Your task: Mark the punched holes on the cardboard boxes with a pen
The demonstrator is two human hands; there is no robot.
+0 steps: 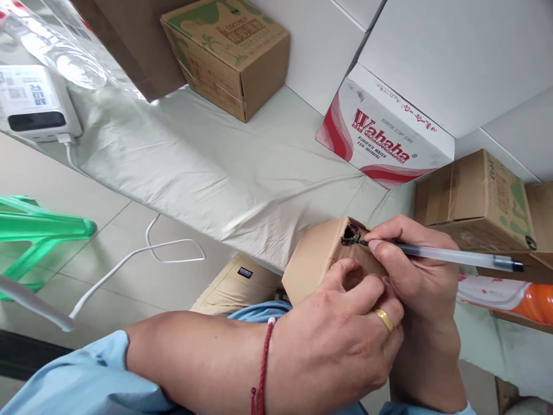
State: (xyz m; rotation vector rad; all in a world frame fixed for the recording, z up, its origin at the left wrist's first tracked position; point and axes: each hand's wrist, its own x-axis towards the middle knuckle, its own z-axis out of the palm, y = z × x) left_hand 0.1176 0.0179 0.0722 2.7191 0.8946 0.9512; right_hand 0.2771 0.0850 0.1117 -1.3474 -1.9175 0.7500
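In the head view my right hand (419, 276) pinches a clear-barrelled pen (458, 255) with a dark cap end. The pen's tip meets a rough, blackened hole (350, 234) near the upper edge of a small brown cardboard box (309, 253). My left hand (345, 334), with a gold ring and a red braided bracelet, grips this box with bent fingers just below the hole. Both hands are close together. Most of the box's near side lies hidden behind them.
Behind stand a coconut carton (220, 86), a white-and-red Wahaha carton (380, 129) and another brown carton (470, 196). An orange-ended bottle (536, 302) lies at right. At left are a white power bank (38, 104) with a cable (129, 251) and a green stool (47, 225).
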